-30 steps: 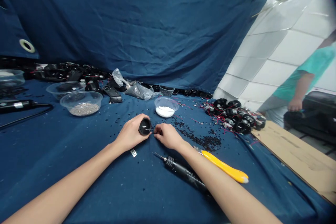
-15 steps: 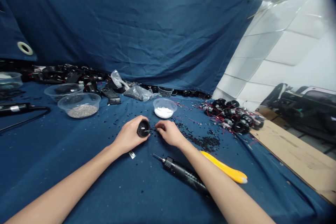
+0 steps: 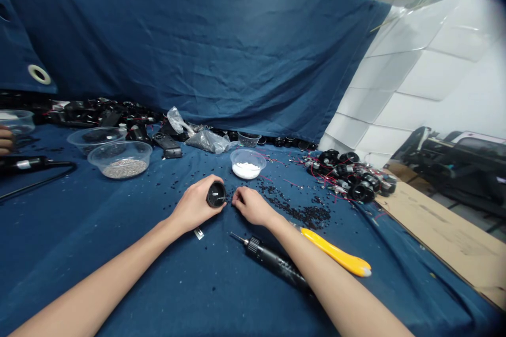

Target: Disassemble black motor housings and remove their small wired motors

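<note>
My left hand (image 3: 193,208) grips a black cylindrical part (image 3: 216,194) with its round end facing up and right. My right hand (image 3: 251,206) sits just beside that part, its fingertips drawn together and nearly touching it; nothing shows in them. A small metal piece (image 3: 198,233) lies on the blue cloth (image 3: 98,279) below my left hand. Under my right wrist lies a black electric screwdriver (image 3: 269,260), partly hidden by my forearm. A yellow utility knife (image 3: 336,255) lies to the right of that forearm.
Black granules (image 3: 308,215) are scattered right of my hands. Ahead stand a bowl of white powder (image 3: 247,164) and a clear bowl of grey granules (image 3: 119,161). Black parts with red wires (image 3: 348,176) are heaped at right, beside cardboard (image 3: 446,231). Another person's hand (image 3: 5,139) shows at far left.
The person in the teal shirt has left the right side of the view, and another person's hand has appeared at far left. My right hand has shifted slightly; the left still grips the black part.
</note>
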Demonstrator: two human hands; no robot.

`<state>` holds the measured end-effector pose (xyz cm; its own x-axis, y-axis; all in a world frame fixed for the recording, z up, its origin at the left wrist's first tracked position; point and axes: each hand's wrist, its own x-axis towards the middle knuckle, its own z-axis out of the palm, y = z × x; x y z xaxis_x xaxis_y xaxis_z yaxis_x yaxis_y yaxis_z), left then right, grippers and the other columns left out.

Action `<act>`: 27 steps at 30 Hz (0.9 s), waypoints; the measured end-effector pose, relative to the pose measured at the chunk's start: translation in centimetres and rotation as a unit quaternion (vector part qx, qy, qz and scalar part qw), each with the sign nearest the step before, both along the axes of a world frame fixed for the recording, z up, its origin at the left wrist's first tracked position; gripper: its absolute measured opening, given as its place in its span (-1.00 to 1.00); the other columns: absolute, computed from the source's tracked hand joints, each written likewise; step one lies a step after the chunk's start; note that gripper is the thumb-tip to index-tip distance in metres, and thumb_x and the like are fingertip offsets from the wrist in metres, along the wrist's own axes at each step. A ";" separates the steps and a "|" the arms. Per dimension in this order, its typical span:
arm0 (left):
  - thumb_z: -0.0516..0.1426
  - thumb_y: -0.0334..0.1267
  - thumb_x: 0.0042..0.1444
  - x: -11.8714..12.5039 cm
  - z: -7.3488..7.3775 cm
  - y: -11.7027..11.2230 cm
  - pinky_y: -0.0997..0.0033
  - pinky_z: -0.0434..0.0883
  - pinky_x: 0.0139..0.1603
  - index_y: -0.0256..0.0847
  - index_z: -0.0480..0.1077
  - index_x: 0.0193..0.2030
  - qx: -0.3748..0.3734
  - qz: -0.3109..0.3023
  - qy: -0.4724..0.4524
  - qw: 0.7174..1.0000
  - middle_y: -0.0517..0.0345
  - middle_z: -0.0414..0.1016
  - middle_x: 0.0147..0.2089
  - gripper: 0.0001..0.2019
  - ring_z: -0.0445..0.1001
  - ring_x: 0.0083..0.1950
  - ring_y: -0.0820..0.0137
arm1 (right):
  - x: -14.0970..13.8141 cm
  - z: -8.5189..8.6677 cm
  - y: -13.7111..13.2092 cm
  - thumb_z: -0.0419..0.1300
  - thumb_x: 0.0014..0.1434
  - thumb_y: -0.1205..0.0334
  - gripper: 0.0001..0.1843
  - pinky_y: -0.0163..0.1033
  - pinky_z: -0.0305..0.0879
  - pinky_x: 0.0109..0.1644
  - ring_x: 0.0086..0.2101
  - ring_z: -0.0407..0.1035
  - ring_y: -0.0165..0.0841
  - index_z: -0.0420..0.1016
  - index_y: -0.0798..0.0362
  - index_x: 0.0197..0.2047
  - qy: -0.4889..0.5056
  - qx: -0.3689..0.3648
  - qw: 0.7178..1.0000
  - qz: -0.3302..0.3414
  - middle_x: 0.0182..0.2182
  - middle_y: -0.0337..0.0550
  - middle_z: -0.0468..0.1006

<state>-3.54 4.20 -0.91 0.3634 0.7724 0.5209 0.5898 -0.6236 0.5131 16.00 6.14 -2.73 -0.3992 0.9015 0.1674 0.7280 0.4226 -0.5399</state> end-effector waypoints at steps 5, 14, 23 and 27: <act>0.22 -0.36 -0.01 0.0 0.0 0.0 0.32 0.38 -0.12 -0.11 0.30 -0.08 -0.001 0.003 0.002 1.000 0.16 0.50 -0.14 -0.67 0.50 -0.13 0.26 | 0.1 0.4 -0.1 0.12 0.10 0.45 -0.91 -0.35 0.17 -0.30 -0.43 0.32 -0.44 0.43 0.14 -0.35 0.057 -0.041 0.998 0.008 -0.45 -0.17 0.51; 0.24 -0.26 0.04 0.1 -0.2 0.1 0.36 0.35 -0.18 -0.12 0.31 -0.09 -0.002 0.002 0.001 1.000 0.18 0.50 -0.17 -0.70 0.51 -0.17 0.28 | 0.1 1.1 -1.3 0.01 0.06 0.53 -0.70 -0.40 0.32 -0.35 -0.49 0.37 -0.50 0.44 0.14 -0.17 0.151 -0.188 0.964 0.108 -0.44 -0.20 0.55; 0.26 -0.25 0.02 0.0 0.0 -0.1 0.36 0.37 -0.19 -0.13 0.32 -0.08 0.002 0.000 -0.003 1.000 0.18 0.51 -0.17 -0.68 0.51 -0.19 0.30 | 0.4 1.8 -2.0 0.06 0.17 0.43 -0.84 -0.44 0.24 -0.46 -0.57 0.25 -0.53 0.40 0.15 -0.18 0.160 -0.238 0.949 0.134 -0.51 -0.26 0.48; 0.25 -0.29 0.01 0.0 0.2 -0.2 0.38 0.39 -0.18 -0.13 0.32 -0.08 0.010 0.003 -0.018 1.000 0.18 0.51 -0.18 -0.68 0.51 -0.21 0.31 | 0.3 1.8 -2.2 0.10 0.16 0.39 -0.91 -0.41 0.28 -0.42 -0.53 0.30 -0.50 0.38 0.13 -0.23 0.171 -0.268 0.935 0.159 -0.52 -0.26 0.48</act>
<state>-3.50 3.98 -0.76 0.3396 0.7636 0.5491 0.5754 -0.6305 0.5209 16.32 3.92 -0.93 -0.6662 0.7380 -0.1074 0.3587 0.1908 -0.9138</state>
